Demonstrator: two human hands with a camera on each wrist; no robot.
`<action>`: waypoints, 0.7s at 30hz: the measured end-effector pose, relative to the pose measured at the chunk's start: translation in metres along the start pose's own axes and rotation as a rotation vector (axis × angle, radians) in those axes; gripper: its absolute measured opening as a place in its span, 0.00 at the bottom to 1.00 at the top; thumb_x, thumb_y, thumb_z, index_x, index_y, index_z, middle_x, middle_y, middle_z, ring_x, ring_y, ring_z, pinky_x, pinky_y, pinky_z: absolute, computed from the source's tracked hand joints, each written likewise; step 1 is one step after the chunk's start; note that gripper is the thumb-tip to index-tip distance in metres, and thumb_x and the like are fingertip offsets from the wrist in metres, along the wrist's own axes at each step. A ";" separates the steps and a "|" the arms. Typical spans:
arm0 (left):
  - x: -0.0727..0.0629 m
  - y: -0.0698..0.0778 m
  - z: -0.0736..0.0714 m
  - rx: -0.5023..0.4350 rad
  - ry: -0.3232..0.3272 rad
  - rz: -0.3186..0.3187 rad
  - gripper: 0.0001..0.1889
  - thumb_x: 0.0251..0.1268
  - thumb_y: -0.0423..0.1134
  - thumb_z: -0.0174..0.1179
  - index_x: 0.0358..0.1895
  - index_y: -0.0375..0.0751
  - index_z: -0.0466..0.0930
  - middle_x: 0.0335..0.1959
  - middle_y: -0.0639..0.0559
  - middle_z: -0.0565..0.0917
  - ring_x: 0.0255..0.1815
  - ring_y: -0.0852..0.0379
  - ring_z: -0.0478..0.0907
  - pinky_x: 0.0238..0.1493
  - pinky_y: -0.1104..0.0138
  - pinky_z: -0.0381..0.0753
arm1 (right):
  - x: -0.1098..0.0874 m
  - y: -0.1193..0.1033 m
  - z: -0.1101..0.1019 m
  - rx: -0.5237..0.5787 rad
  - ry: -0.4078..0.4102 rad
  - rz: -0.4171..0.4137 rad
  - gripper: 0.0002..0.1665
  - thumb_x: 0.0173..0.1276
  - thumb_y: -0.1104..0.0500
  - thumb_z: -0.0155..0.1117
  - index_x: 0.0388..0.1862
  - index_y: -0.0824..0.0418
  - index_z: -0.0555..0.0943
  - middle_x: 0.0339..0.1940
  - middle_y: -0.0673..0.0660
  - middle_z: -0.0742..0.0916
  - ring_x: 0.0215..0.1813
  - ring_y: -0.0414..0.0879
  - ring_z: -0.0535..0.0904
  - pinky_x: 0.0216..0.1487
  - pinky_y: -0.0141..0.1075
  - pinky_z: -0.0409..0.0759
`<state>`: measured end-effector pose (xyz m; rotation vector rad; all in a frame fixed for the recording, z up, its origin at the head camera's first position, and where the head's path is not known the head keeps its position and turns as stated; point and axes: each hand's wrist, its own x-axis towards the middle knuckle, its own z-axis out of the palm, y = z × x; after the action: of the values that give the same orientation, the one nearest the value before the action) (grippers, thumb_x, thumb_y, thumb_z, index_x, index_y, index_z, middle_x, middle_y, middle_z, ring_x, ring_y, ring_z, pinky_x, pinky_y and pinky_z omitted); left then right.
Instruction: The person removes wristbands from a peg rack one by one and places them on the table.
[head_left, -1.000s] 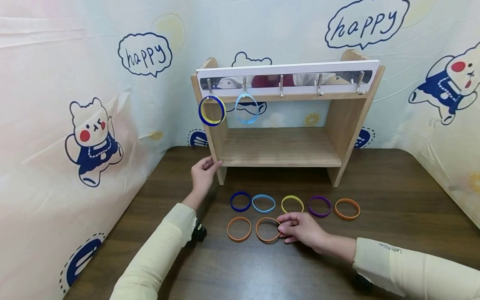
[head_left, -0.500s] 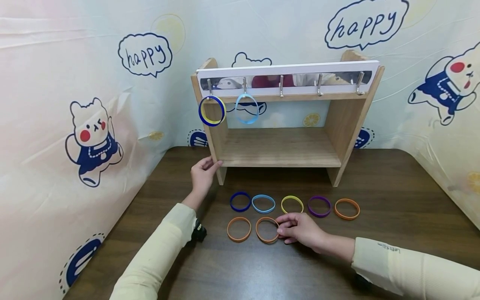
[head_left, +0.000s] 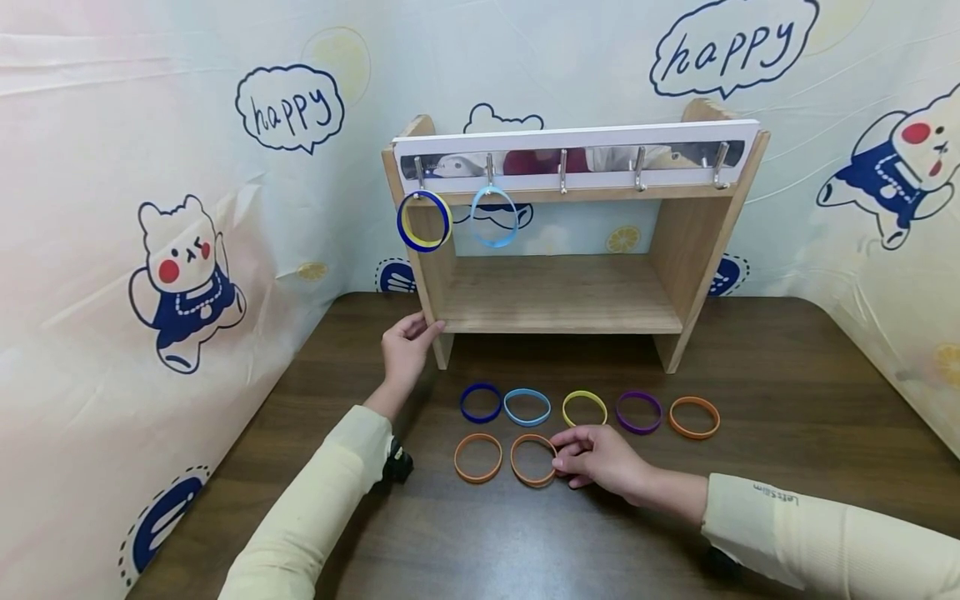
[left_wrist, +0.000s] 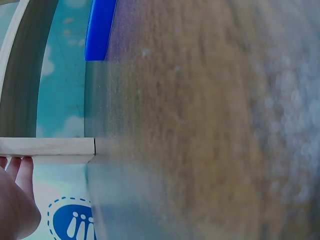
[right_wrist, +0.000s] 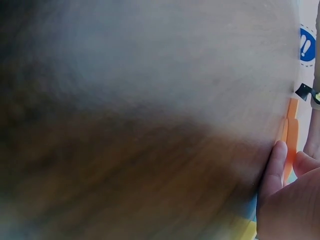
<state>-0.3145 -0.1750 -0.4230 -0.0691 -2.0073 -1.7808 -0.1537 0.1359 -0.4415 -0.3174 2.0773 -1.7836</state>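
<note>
In the head view, my left hand (head_left: 405, 350) grips the lower left side panel of a wooden shelf (head_left: 562, 296), thumb at its front edge. My right hand (head_left: 600, 462) pinches the right side of an orange wristband (head_left: 514, 462) lying on the table. The right wrist view has finger and thumb on either side of that orange wristband (right_wrist: 292, 135). Another orange wristband (head_left: 457, 462) lies to its left. Behind them is a row of dark blue (head_left: 481, 421), light blue, yellow, purple and orange wristbands (head_left: 694, 437). My right fingertips come close to the yellow wristband (head_left: 585, 395).
A white rail (head_left: 525, 139) with several metal hooks (head_left: 563, 171) runs along the shelf's top. Dark blue and yellow wristbands (head_left: 401, 223) hang from the leftmost hook, a light blue wristband (head_left: 495, 244) from the one beside it. Printed cloth (head_left: 285, 208) stands behind the dark table (head_left: 480, 542).
My right hand has shifted very slightly left at the orange wristband. The left hand stays in place on the shelf.
</note>
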 end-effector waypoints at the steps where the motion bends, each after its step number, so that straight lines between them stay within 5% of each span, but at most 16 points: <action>1: 0.000 0.000 0.000 0.000 0.000 0.002 0.19 0.54 0.41 0.74 0.47 0.34 0.85 0.42 0.40 0.86 0.44 0.52 0.84 0.44 0.61 0.83 | 0.000 0.000 0.000 0.000 0.001 0.000 0.23 0.65 0.68 0.67 0.55 0.77 0.75 0.34 0.58 0.85 0.36 0.47 0.83 0.35 0.43 0.85; 21: -0.001 0.000 0.000 0.004 -0.006 -0.003 0.21 0.54 0.42 0.74 0.49 0.34 0.84 0.44 0.40 0.86 0.46 0.52 0.84 0.46 0.60 0.83 | -0.004 -0.004 -0.007 -0.001 -0.010 -0.012 0.22 0.65 0.67 0.66 0.55 0.77 0.75 0.34 0.59 0.86 0.37 0.48 0.84 0.33 0.41 0.85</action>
<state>-0.3139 -0.1753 -0.4234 -0.0704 -2.0162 -1.7805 -0.1530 0.1428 -0.4362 -0.3384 2.0742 -1.7841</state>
